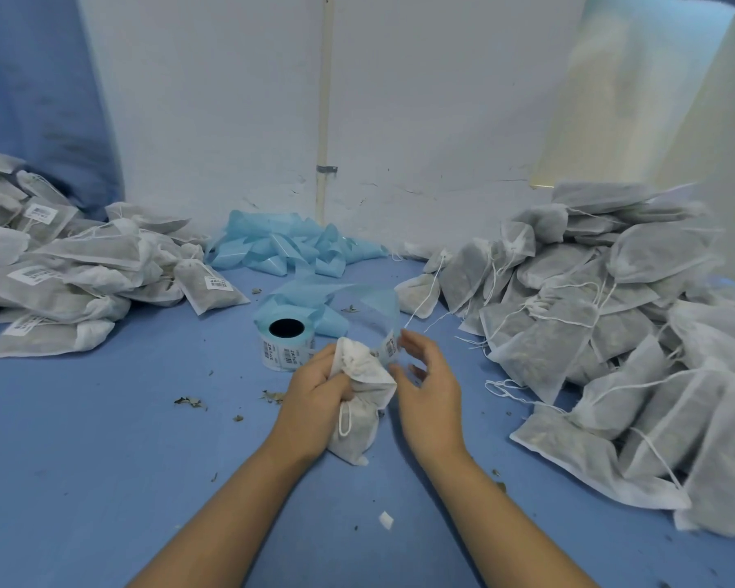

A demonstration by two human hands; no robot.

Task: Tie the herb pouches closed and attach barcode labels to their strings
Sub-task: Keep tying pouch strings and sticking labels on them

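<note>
Blue cloth (pixel 102 439) covers the work surface in front of us, backed by a cracked white wall (pixel 421 120) with a thin pipe running up it. On our left lies a heap of white mesh herb pouches that already carry barcode labels (pixel 60 265); on our right, a larger heap of unlabelled pouches with loose white strings (pixel 590 333). Between them sit a roll of barcode stickers on pale blue backing (pixel 287 337) and, behind it, a tangle of spent blue backing strip (pixel 289 248).

Our left hand (pixel 315 396) grips the gathered neck of one white mesh herb pouch (pixel 357 401), fingers curled round the bunched fabric. The pouch's long axis runs from that neck, near the roll, down toward us, its filled bottom resting on the cloth. A loop of its string hangs just below the left fingers.

Our right hand (pixel 425 384) sits just to the right of the pouch neck. Its thumb and forefinger seem to pinch a small white barcode label (pixel 392 345) still on the translucent tail of the backing strip, though motion blur makes the grip hard to confirm; the other fingers are loosely spread.

We judge the labelling step is in hand: the label lies above and just right of the neck, so the right hand is the nearer one to carry it left onto the string.
</note>
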